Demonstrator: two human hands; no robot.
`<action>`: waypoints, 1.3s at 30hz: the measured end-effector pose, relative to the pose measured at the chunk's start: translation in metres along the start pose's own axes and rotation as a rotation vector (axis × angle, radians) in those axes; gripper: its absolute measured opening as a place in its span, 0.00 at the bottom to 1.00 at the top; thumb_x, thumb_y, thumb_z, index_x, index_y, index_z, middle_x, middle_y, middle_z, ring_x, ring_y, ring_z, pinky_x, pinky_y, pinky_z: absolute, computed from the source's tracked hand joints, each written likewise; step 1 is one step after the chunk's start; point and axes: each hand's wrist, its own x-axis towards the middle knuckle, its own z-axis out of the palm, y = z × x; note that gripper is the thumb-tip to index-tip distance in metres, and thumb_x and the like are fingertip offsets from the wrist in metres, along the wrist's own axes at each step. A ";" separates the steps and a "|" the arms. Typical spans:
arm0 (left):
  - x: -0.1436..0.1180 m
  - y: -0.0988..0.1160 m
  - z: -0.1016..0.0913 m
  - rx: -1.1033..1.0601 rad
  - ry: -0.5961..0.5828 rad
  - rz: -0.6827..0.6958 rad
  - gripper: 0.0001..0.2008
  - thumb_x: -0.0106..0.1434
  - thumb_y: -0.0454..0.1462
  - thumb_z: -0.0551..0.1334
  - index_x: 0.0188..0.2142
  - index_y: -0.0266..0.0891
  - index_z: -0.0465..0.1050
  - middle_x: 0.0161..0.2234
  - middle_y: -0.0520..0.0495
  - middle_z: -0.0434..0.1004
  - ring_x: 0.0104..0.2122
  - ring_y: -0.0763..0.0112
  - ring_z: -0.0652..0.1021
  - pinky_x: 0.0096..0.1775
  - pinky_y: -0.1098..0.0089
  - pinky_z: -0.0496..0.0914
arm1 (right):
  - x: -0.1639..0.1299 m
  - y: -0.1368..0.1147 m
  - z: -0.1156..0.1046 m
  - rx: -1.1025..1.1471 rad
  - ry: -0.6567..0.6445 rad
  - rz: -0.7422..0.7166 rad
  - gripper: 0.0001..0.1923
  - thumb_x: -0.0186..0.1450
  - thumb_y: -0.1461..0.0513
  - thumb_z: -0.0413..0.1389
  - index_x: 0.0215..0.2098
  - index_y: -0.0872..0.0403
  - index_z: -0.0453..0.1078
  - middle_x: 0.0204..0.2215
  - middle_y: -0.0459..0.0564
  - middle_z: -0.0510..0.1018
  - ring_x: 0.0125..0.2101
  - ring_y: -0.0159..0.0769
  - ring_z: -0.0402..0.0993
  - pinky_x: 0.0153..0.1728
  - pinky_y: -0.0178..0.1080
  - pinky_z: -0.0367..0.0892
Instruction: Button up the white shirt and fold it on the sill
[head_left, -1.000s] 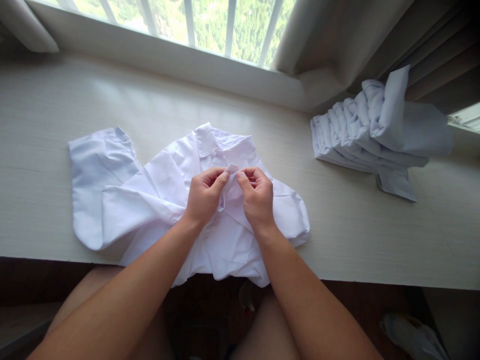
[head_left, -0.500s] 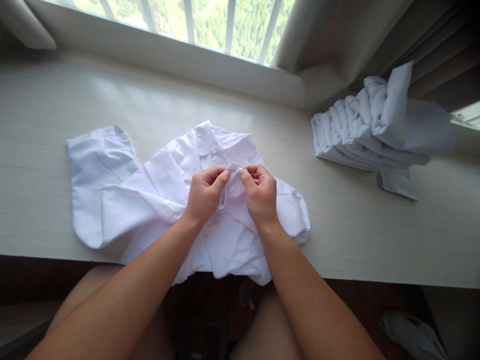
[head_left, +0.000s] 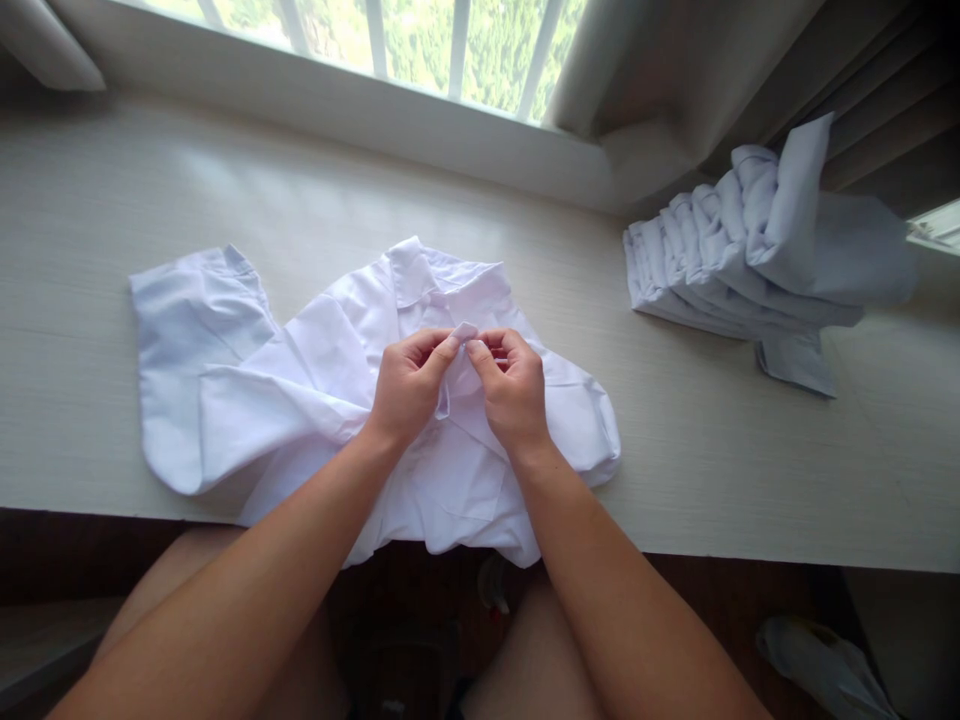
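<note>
The white shirt (head_left: 300, 390) lies crumpled on the counter (head_left: 750, 480), hem overhanging at 6 o'clock. Left hand (head_left: 409, 385) and right hand (head_left: 514, 390) each pinch its front placket, grip closed. Folded shirts (head_left: 750, 255) sit at 2 o'clock.

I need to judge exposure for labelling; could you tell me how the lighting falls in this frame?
Head view: daylight from the window washes the table pale; the white shirt keeps soft fold shadows; under the table edge it is dark; edges bow slightly.
</note>
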 end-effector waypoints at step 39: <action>-0.001 0.003 0.003 0.034 -0.005 0.008 0.17 0.64 0.49 0.68 0.42 0.40 0.85 0.37 0.45 0.85 0.40 0.66 0.82 0.39 0.71 0.74 | 0.004 0.004 -0.003 -0.066 0.008 -0.054 0.14 0.68 0.50 0.59 0.37 0.53 0.74 0.36 0.47 0.77 0.36 0.32 0.71 0.41 0.37 0.67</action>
